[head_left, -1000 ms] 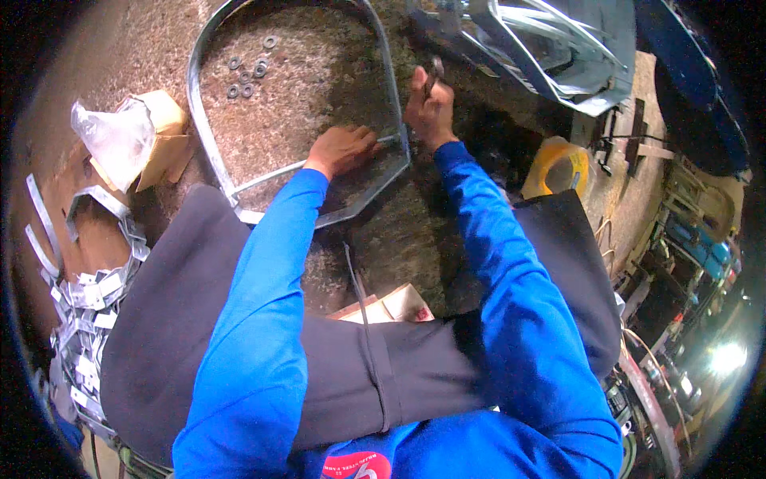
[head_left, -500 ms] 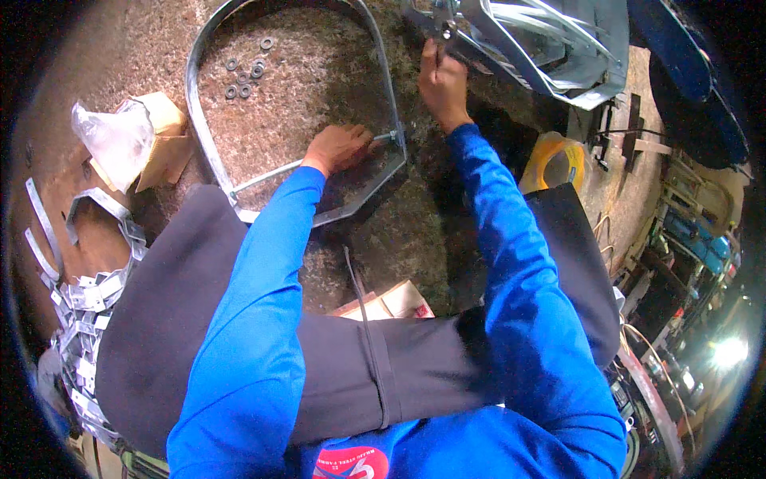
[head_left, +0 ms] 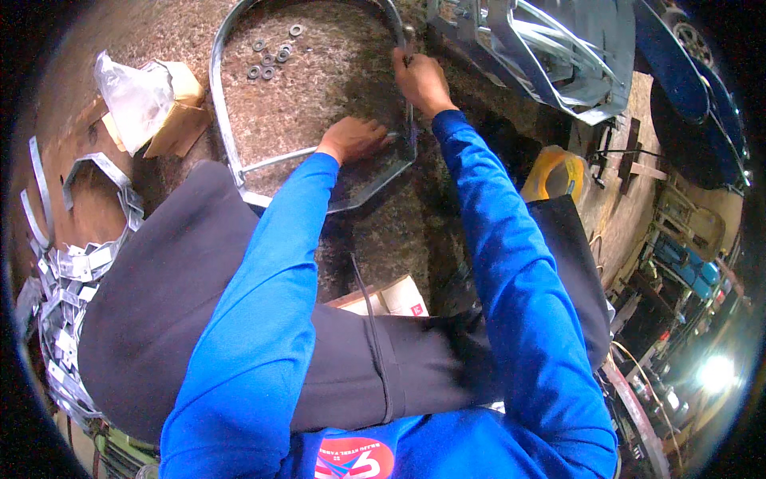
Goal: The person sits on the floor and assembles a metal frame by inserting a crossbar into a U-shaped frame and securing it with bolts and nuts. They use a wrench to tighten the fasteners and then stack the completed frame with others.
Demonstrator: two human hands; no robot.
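Observation:
A grey metal frame [head_left: 216, 88], rounded at the far end and angled at the near end, lies on the floor before me. A thin crossbar [head_left: 279, 158] spans its near part. My left hand [head_left: 357, 140] is closed over the right end of this bar, fingertips partly hidden. By the frame's right side, my right hand [head_left: 423, 82] is closed round a slim, dark metal tool [head_left: 408, 57] whose exact kind I cannot make out; its tip sticks up past the fingers. Several grey ring-shaped washers [head_left: 267, 60] lie loose inside the frame.
Stacked metal frames [head_left: 550, 60] stand at the far right. An open cardboard box [head_left: 177, 120] with a plastic bag sits left, above a heap of metal brackets [head_left: 68, 319]. A yellow roll [head_left: 558, 173] lies by my right knee, a flat carton [head_left: 395, 297] between my legs.
My right hand has moved left from the stacked frames to the right side of the frame on the floor, with a slim tool in it. The left hand stays at the crossbar.

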